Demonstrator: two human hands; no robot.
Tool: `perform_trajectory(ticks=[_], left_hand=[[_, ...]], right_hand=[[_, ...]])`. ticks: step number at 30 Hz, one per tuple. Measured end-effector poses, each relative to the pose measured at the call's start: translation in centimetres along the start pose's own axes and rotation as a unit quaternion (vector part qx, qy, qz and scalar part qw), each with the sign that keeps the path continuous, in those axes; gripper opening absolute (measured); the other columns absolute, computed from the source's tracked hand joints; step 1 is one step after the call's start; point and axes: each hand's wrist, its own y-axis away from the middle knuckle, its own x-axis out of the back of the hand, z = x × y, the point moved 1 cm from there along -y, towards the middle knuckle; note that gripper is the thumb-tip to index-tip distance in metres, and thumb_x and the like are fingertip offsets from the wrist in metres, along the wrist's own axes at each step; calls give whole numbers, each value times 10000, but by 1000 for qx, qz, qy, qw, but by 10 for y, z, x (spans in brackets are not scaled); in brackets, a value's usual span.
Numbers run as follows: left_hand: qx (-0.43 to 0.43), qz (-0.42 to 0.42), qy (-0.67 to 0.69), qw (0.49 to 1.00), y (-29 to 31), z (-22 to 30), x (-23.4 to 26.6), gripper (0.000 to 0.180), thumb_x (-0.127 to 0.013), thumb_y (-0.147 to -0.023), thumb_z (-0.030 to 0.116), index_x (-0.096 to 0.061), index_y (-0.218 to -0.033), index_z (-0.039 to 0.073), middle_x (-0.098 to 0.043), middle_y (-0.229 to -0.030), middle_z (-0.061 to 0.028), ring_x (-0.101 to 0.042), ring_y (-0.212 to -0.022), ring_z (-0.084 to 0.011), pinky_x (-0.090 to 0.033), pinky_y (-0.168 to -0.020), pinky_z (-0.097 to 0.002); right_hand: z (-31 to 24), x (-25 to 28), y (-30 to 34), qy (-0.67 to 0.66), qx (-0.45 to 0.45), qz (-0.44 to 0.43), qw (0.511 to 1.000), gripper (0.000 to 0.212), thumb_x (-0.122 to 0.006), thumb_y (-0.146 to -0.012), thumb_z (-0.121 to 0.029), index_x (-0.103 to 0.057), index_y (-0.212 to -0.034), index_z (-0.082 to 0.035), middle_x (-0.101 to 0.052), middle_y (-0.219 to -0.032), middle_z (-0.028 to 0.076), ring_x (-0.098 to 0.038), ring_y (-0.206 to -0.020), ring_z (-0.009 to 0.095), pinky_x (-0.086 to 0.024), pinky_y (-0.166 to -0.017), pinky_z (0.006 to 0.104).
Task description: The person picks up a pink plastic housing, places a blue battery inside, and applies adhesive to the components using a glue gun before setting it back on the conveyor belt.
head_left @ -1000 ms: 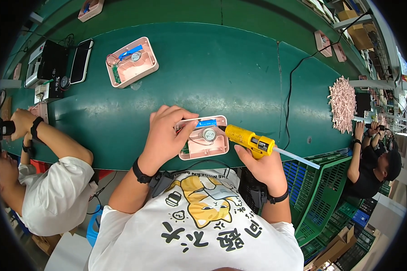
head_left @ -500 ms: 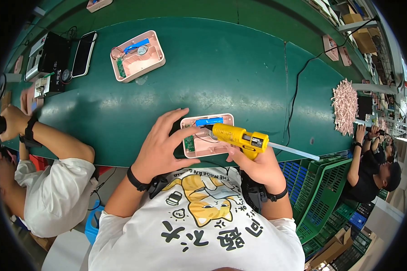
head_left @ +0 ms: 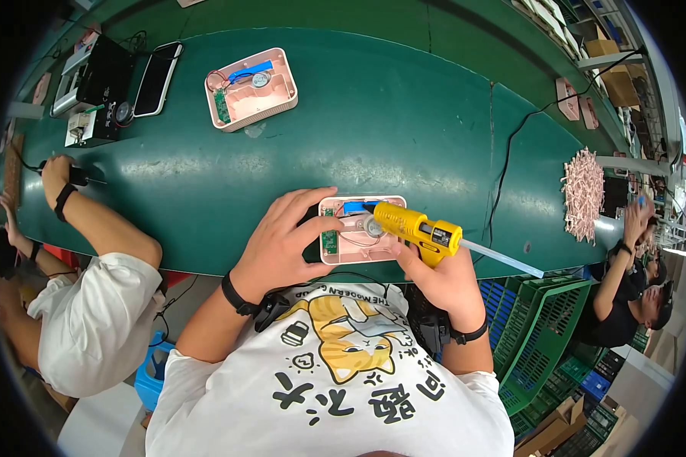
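Note:
A pale pink plastic case (head_left: 363, 257) lies before me near the table's front edge, open side up. It holds a blue battery (head_left: 354, 207), a green circuit board (head_left: 329, 242), thin wires and a round silver disc (head_left: 372, 225). My left hand (head_left: 286, 236) grips the case's left side, thumb at the near corner, fingers along the far edge, index finger reaching over the inside. My right hand (head_left: 446, 283) is closed round a yellow hot glue gun (head_left: 411, 226). Its dark nozzle is over the battery; whether it touches is unclear. A translucent glue stick (head_left: 503, 259) sticks out behind.
A second pink case (head_left: 261, 114) with similar parts sits farther back. Left are a phone (head_left: 158, 78), a black machine (head_left: 103, 80) and a co-worker's hand (head_left: 56, 174). A black cable (head_left: 503, 164) and a pile of small pink pieces (head_left: 583, 194) lie right; green crates (head_left: 541, 335) stand below.
The glue gun's nozzle has shifted along the battery to the right, uncovering more of the silver disc. The view has shifted slightly. The co-worker's hand at left has come farther over the table.

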Motion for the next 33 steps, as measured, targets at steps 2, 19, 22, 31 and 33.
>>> perform_trajectory(ticks=[2, 19, 22, 31, 33], left_hand=[[-7, 0, -3, 1000, -2, 1, -1, 579, -975, -675, 192, -742, -1202, 146, -588, -1597, -133, -601, -1373, -412, -494, -1146, -525], [119, 171, 75, 975, -114, -9, -12, 863, -952, -753, 61, -588, -1536, 67, -479, -1664, -196, -612, -1349, -350, -555, -1090, -436], [-41, 216, -119, 968, -125, -8, 13, 930, -951, -759, 70, -536, -1591, 55, -515, -1623, -194, -603, -1365, -361, -550, -1098, -443], [95, 112, -177, 973, -82, -54, 93, 996, -1002, -712, 268, -550, -1574, 58, -599, -1528, -211, -544, -1424, -439, -486, -1184, -528], [65, 77, -115, 988, -86, -34, 80, 980, -1011, -701, 296, -579, -1546, 54, -613, -1511, -201, -550, -1412, -439, -490, -1178, -528]], right_hand=[[-1, 0, -1, -31, 5, 15, 999, 296, -844, -986, -274, -745, -1078, -10, -734, -817, 95, -725, -720, 232, -552, -667, 352], [90, 31, 1, -436, 106, 165, 878, 243, -669, -1082, -199, -613, -1186, 14, -776, -1153, 297, -606, -578, 168, -552, -571, 365], [110, 26, -2, -448, 133, 168, 868, 207, -667, -1084, -195, -595, -1126, -5, -771, -1153, 307, -598, -573, 171, -540, -559, 360], [112, 30, -10, -462, 159, 157, 859, 188, -664, -1082, -192, -579, -1118, -28, -761, -1177, 318, -591, -584, 175, -540, -575, 353], [115, 30, -8, -468, 157, 162, 854, 188, -665, -1080, -190, -580, -1128, -30, -760, -1182, 321, -592, -585, 174, -541, -577, 352]])
